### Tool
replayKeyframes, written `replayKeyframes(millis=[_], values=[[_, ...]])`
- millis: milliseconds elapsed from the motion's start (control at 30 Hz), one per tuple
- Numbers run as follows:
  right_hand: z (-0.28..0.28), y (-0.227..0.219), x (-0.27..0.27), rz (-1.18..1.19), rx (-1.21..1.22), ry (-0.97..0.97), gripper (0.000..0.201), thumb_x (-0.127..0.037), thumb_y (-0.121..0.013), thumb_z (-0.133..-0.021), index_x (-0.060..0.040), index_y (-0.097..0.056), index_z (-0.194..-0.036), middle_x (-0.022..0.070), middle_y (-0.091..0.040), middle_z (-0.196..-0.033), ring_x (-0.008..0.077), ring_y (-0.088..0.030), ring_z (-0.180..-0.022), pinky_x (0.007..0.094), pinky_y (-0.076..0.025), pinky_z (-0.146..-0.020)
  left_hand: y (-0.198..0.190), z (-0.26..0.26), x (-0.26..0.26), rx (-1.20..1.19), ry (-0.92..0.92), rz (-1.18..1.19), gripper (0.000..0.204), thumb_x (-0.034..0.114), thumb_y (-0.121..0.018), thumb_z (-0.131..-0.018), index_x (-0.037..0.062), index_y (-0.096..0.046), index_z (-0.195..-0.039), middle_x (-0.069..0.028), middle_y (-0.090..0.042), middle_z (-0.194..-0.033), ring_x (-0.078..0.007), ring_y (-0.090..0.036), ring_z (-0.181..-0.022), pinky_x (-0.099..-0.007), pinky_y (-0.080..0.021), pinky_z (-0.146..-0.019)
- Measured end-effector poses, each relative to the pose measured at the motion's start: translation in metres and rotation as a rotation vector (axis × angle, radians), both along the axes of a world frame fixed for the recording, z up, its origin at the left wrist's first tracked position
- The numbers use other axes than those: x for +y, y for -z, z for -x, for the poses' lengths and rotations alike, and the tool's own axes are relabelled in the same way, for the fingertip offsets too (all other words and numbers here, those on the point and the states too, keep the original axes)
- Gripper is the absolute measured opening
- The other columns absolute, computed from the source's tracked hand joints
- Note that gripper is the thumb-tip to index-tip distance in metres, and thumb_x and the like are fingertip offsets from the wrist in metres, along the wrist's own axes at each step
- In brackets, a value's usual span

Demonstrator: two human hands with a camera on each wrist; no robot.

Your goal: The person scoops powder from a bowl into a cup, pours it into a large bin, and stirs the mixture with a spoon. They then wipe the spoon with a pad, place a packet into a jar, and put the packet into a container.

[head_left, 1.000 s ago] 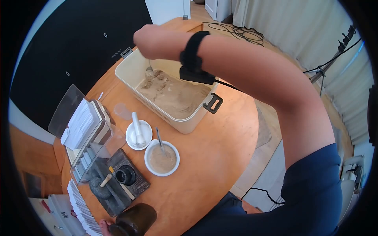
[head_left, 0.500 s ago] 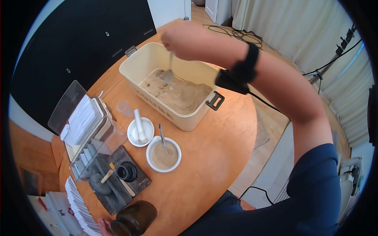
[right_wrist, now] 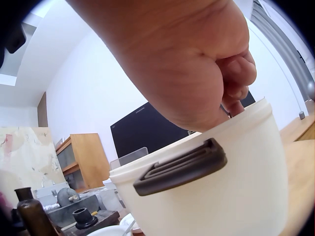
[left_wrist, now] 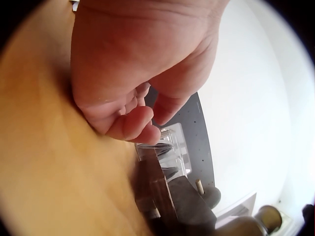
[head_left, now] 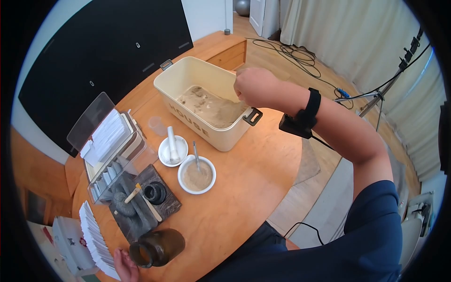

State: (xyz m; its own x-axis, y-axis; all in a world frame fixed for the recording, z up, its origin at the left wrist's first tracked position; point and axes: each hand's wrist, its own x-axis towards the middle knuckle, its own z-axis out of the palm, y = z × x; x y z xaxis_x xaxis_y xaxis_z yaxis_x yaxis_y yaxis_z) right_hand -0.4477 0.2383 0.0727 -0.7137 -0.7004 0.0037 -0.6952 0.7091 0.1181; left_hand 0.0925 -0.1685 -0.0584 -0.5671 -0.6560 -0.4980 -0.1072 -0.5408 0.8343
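My right hand (head_left: 256, 88) is over the near right corner of a cream bin (head_left: 202, 124) lettered HOUSE, which holds sand-coloured powder (head_left: 213, 105). Its fingers are curled around the thin handle of a spoon, whose lower end is hidden now; in the right wrist view, the fingertips dip behind the rim above the dark bin handle (right_wrist: 182, 169). Low on the left, my left hand (head_left: 126, 265) rests at the table's edge beside a brown glass jar (head_left: 164, 246). The fingers are loosely curled, and nothing shows in them in the left wrist view.
A white bowl (head_left: 211, 184) of powder has a metal spoon in it. Beside it lies a white mortar (head_left: 163, 157) with its pestle (head_left: 173, 145). Further left are a dark stone tray with a black pot (head_left: 154, 192), a clear box and stacked paper (head_left: 109, 131).
My right hand has moved right and nearer, from the bin's far end to its near right corner. The spoon showed over the powder earlier. My left hand stays by the jar.
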Motion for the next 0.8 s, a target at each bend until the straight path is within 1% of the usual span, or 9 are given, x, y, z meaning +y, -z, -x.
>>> replayKeyframes(millis=[33, 167, 233, 367, 433, 500, 633, 700, 800], values=[[-0.002, -0.001, 0.002, -0.006, 0.037, 0.001, 0.007, -0.009, -0.069, -0.078, -0.0092, -0.075, -0.079, 0.0099, -0.070, -0.101, 0.0299, -0.066, -0.094, 0.0407, -0.053, -0.077, -0.004, 0.004, 0.003, -0.024, -0.015, -0.013, 0.014, 0.025, -0.061, -0.101, 0.0111, -0.061, -0.104, -0.0002, -0.065, -0.087, -0.0118, -0.057, -0.067, -0.0214, -0.046, -0.054], [-0.008, -0.009, 0.006, -0.020, 0.042, 0.008, 0.012, -0.007, -0.068, -0.079, -0.0015, -0.075, -0.087, 0.0158, -0.068, -0.100, 0.0330, -0.067, -0.098, 0.0423, -0.055, -0.082, -0.002, 0.009, 0.007, 0.033, -0.009, 0.016, 0.024, 0.030, -0.065, -0.099, 0.0086, -0.062, -0.110, -0.0003, -0.066, -0.088, -0.0142, -0.060, -0.070, -0.0233, -0.049, -0.058], [-0.006, -0.009, 0.007, 0.043, 0.059, 0.013, 0.013, -0.012, -0.070, -0.081, -0.0028, -0.075, -0.088, 0.0144, -0.067, -0.101, 0.0327, -0.065, -0.101, 0.0419, -0.054, -0.085, 0.002, 0.006, 0.005, 0.174, 0.092, 0.089, 0.013, 0.023, -0.056, -0.104, 0.0110, -0.060, -0.106, -0.0001, -0.063, -0.084, -0.0083, -0.059, -0.071, -0.0199, -0.048, -0.058], [-0.019, -0.020, 0.008, 0.077, 0.061, -0.013, 0.016, -0.019, -0.072, -0.083, -0.0046, -0.075, -0.090, 0.0137, -0.066, -0.099, 0.0325, -0.065, -0.100, 0.0419, -0.054, -0.083, -0.003, 0.002, 0.009, 0.183, 0.043, 0.103, 0.010, 0.019, -0.057, -0.103, 0.0096, -0.059, -0.106, -0.0001, -0.063, -0.083, -0.0093, -0.059, -0.070, -0.0203, -0.049, -0.060], [-0.036, -0.027, 0.005, 0.364, 0.138, -0.058, 0.018, -0.024, -0.073, -0.085, -0.0056, -0.075, -0.089, 0.0126, -0.065, -0.095, 0.0325, -0.064, -0.095, 0.0426, -0.053, -0.081, -0.006, 0.002, 0.015, 0.214, -0.051, 0.157, 0.007, 0.017, -0.058, -0.102, 0.0100, -0.060, -0.101, 0.0010, -0.063, -0.085, -0.0080, -0.060, -0.078, -0.0195, -0.048, -0.065], [-0.065, -0.036, 0.001, 0.540, 0.107, -0.110, 0.016, -0.021, -0.071, -0.088, -0.0054, -0.073, -0.090, 0.0120, -0.066, -0.091, 0.0344, -0.064, -0.089, 0.0422, -0.051, -0.077, -0.019, -0.007, 0.013, 0.156, 0.057, 0.119, 0.005, 0.013, -0.060, -0.101, 0.0100, -0.061, -0.104, 0.0018, -0.063, -0.086, -0.0073, -0.060, -0.079, -0.0192, -0.049, -0.067], [-0.145, -0.020, -0.032, 0.898, -0.084, -0.296, 0.027, -0.008, -0.070, -0.090, -0.0040, -0.066, -0.117, 0.0064, -0.065, -0.080, 0.0160, -0.055, -0.061, 0.0293, -0.045, -0.058, -0.046, 0.013, 0.041, 0.100, 0.020, 0.218, 0.008, 0.014, -0.060, -0.100, 0.0086, -0.061, -0.106, 0.0012, -0.062, -0.087, -0.0067, -0.058, -0.075, -0.0193, -0.044, -0.063], [-0.172, -0.007, -0.051, 0.996, -0.205, -0.374, 0.032, -0.004, -0.070, -0.090, -0.0020, -0.064, -0.121, 0.0024, -0.062, -0.078, 0.0067, -0.048, -0.059, 0.0231, -0.041, -0.055, -0.048, 0.015, 0.042, 0.103, 0.078, 0.261, 0.008, 0.014, -0.060, -0.100, 0.0078, -0.061, -0.105, 0.0008, -0.063, -0.087, -0.0062, -0.056, -0.073, -0.0194, -0.041, -0.061], [-0.195, 0.003, -0.092, 1.178, -0.415, -0.433, 0.030, -0.004, -0.066, -0.094, -0.0012, -0.062, -0.124, 0.0010, -0.063, -0.085, 0.0048, -0.052, -0.068, 0.0201, -0.043, -0.061, -0.059, 0.027, 0.041, 0.063, 0.095, 0.334, 0.008, 0.015, -0.059, -0.100, 0.0074, -0.061, -0.102, 0.0008, -0.063, -0.087, -0.0055, -0.055, -0.073, -0.0192, -0.040, -0.060]])
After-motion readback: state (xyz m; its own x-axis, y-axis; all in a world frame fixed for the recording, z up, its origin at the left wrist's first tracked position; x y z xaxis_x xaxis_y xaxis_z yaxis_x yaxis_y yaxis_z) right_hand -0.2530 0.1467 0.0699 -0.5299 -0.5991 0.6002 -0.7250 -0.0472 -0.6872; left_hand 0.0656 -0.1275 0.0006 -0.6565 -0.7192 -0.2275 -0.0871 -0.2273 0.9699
